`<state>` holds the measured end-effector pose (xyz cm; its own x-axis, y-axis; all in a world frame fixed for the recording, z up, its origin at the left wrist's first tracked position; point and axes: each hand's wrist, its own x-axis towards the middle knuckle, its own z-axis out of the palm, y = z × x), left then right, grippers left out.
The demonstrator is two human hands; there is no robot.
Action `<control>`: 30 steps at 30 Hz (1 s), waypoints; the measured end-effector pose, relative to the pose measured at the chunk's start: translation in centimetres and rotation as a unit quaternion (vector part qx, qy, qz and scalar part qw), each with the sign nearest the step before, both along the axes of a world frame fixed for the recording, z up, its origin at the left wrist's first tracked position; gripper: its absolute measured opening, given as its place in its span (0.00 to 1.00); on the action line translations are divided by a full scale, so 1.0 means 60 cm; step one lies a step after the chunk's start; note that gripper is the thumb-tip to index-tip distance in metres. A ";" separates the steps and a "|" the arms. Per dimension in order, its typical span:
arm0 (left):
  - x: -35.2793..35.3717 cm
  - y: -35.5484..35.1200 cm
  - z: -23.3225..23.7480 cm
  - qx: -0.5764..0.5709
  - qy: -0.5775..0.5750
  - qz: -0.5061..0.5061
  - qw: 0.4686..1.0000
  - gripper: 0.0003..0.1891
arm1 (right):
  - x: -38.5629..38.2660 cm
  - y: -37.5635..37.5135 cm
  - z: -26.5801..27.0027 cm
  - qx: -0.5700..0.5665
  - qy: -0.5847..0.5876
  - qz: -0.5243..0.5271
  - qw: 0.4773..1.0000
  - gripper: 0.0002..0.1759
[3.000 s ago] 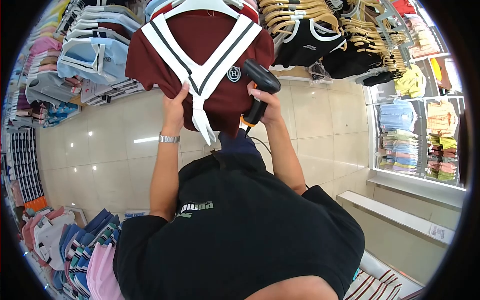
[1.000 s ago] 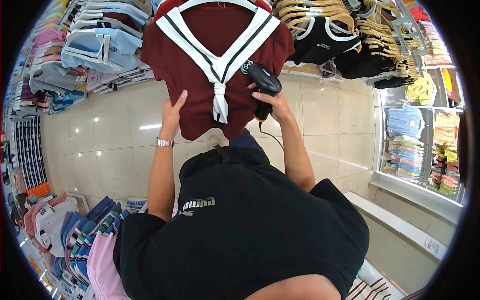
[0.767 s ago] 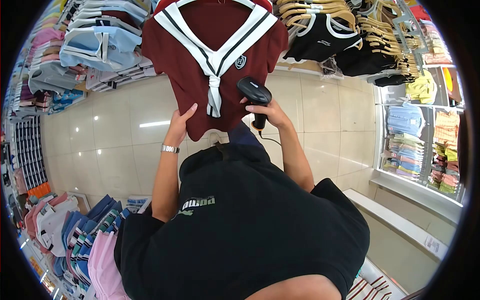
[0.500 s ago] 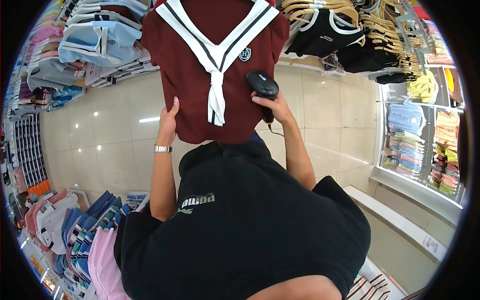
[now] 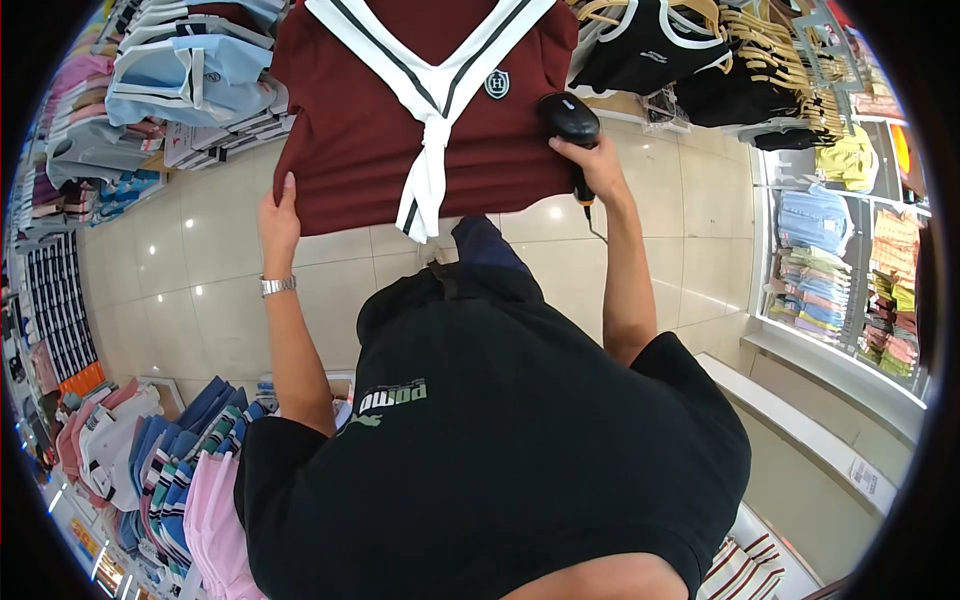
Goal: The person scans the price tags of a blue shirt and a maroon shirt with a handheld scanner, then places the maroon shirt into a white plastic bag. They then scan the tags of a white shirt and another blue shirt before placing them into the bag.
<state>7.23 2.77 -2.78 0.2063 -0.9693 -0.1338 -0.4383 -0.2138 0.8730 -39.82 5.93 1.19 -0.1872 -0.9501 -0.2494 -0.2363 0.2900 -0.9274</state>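
A maroon top point(image 5: 370, 150) with a white, dark-striped V collar, a knotted white tie point(image 5: 430, 180) and a small crest hangs spread in front of me. Its lower left corner is pinched in my left hand point(image 5: 281, 225), thumb on the front of the cloth. My right hand point(image 5: 598, 168) is closed round a black handheld barcode scanner point(image 5: 570, 120), whose cable hangs below. That hand is at the top's right edge; whether its fingers also grip the cloth there is hidden.
Light blue tops point(image 5: 190, 80) hang at the upper left, and black tank tops point(image 5: 655, 45) on wooden hangers at the upper right. A lit shelf unit point(image 5: 760, 250) of clothes stands to the right. Folded polo shirts point(image 5: 215, 510) lie at the lower left. The floor is tiled.
My hands have moved apart, left hand leftward and right hand rightward with the scanner. The top's lower part is now stretched wide and its hem sits higher in view.
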 end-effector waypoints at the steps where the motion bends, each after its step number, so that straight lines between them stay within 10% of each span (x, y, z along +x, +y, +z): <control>1: 0.010 -0.007 -0.002 -0.018 -0.008 -0.001 1.000 0.28 | -0.006 -0.004 -0.005 0.011 0.002 -0.002 1.000 0.24; 21: -0.103 0.074 -0.053 0.168 0.461 -0.051 0.870 0.27 | 0.068 0.065 -0.074 0.082 -0.344 0.192 0.916 0.23; 30: -0.075 0.086 -0.052 0.141 0.446 -0.010 0.884 0.26 | 0.074 0.091 -0.072 0.057 -0.317 0.145 0.935 0.23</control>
<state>2.73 7.91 -5.92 -0.1206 -0.8736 -0.4714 0.3917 -0.4782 0.7861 -35.40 11.38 -3.11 0.2940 -0.8987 -0.3255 0.2674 0.4043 -0.8747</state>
